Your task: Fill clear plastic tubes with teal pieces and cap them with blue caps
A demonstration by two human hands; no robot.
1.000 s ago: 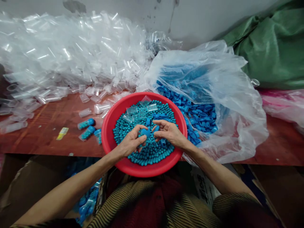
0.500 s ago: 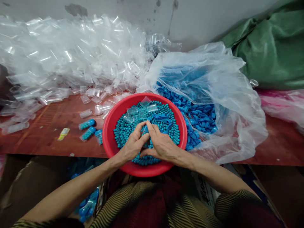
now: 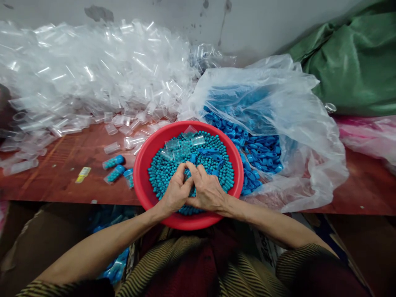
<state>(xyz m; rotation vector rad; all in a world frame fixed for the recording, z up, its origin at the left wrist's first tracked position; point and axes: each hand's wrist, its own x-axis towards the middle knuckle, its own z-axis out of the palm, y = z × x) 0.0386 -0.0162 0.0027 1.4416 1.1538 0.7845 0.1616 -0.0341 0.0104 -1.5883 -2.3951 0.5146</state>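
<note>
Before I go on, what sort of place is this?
Probably a workshop handling small plastic goods: a red basin of teal beads on a worn bench, a large heap of clear plastic tubes, and a translucent bag with many similar blue parts.
</note>
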